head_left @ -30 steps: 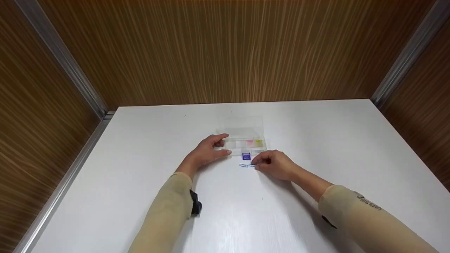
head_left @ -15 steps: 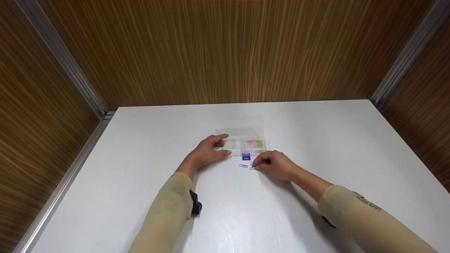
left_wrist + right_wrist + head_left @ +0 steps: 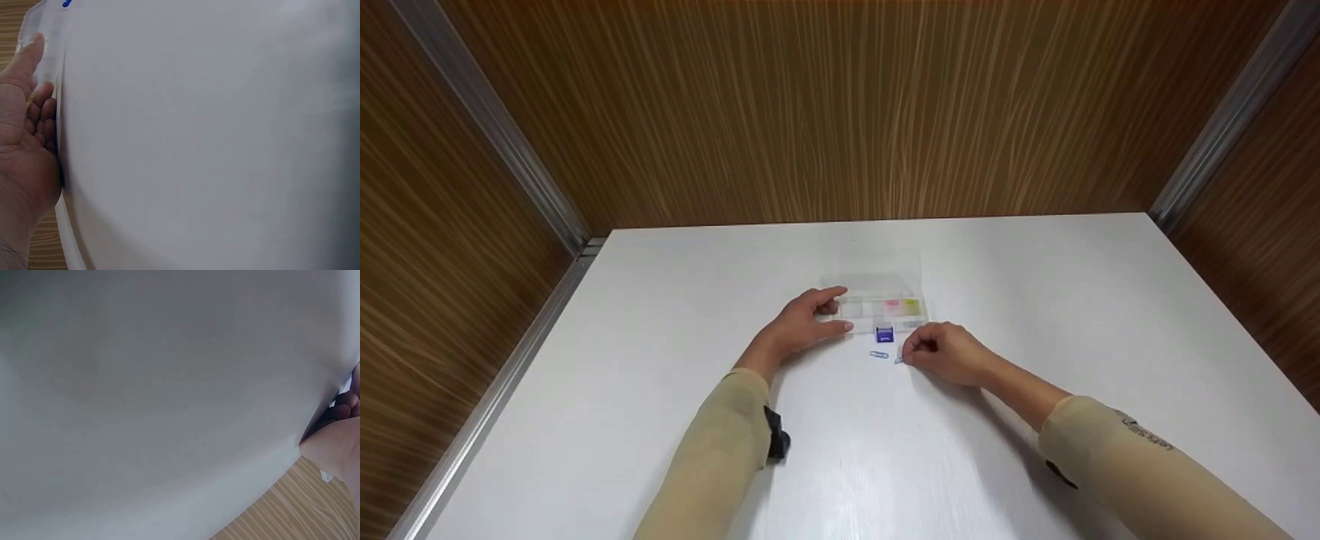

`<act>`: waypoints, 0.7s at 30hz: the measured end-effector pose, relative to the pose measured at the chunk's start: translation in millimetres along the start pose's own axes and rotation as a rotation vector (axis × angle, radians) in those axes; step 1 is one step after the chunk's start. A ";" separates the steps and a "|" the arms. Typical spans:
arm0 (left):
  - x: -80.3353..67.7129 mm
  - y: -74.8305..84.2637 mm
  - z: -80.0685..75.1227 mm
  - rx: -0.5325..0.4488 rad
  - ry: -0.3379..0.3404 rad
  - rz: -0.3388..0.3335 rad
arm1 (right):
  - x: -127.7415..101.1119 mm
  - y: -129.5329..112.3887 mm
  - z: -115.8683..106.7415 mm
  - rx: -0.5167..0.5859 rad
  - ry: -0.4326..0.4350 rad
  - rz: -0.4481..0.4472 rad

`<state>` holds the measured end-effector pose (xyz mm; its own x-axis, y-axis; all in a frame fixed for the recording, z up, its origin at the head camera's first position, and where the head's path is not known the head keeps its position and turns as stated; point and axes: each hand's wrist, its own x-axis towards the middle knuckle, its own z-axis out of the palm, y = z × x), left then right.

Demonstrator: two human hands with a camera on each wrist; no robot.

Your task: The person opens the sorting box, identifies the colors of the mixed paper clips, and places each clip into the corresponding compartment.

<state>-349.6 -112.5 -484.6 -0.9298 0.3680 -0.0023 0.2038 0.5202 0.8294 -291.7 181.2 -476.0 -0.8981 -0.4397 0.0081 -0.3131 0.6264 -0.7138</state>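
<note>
— Head camera first: what are the hands doing?

— It has both of them on a white table [image 3: 660, 375]. The left hand [image 3: 799, 324] rests at the left end of a clear plastic compartment box [image 3: 883, 298], thumb and forefinger spread around its corner, the fingers only loosely bent. The right hand [image 3: 949, 351] is curled, its fingertips pinching one blue paper clip [image 3: 898, 360] down at the tabletop, just in front of the box.

— Anything else lying there?

— A second blue paper clip [image 3: 879, 354] lies loose just left of the pinched one, apart from both hands. A blue binder clip [image 3: 885, 334] stands against the box's front edge, between the two hands. Inside the box there are a pink patch [image 3: 892, 304] and a yellow patch [image 3: 912, 304] in neighbouring compartments towards the right; what they are is too small to tell.

— Do the wrist cameras add to that?

— The left wrist view shows what the head view cannot: the palm [image 3: 25, 163] from below, the thumb laid along the box's clear edge [image 3: 48, 34], the fingers bent against its side. A speck of blue sits at the top edge. The right wrist view is mostly blurred white table, with only a sliver of the right hand's curled fingers [image 3: 344, 405] at the right border; the paper clip cannot be made out there.
</note>
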 end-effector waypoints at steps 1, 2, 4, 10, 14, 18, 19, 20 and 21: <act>0.0 0.2 0.1 0.002 0.000 -0.001 | -0.1 0.3 0.0 -0.005 0.000 0.001; -0.1 0.5 0.2 0.005 0.001 -0.003 | -0.1 0.5 0.0 -0.006 0.000 0.005; -0.1 1.0 0.4 0.010 0.002 -0.009 | -0.1 0.1 0.0 0.000 -0.004 0.018; -0.6 2.0 0.5 0.010 0.002 -0.015 | -0.2 -0.8 -0.5 0.008 -0.014 0.063; -0.3 1.7 0.5 0.012 -0.001 -0.017 | 0.1 -0.5 -0.7 0.012 -0.013 0.075; 0.2 1.0 1.0 0.014 0.000 -0.021 | 0.7 0.6 -0.4 0.018 -0.015 0.093; 0.0 1.0 1.1 0.013 0.000 -0.025 | 0.9 0.8 -0.4 0.021 -0.016 0.097; -0.1 1.0 1.2 0.012 0.001 -0.026 | 0.9 0.9 -0.5 0.026 -0.017 0.099; -0.1 1.0 1.3 0.007 0.003 -0.026 | 0.9 0.9 -0.8 0.033 -0.018 0.095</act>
<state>-349.0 -111.1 -484.6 -0.9356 0.3524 -0.0221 0.1820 0.5349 0.8251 -293.0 181.8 -476.1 -0.9174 -0.3912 -0.0726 -0.2166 0.6441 -0.7337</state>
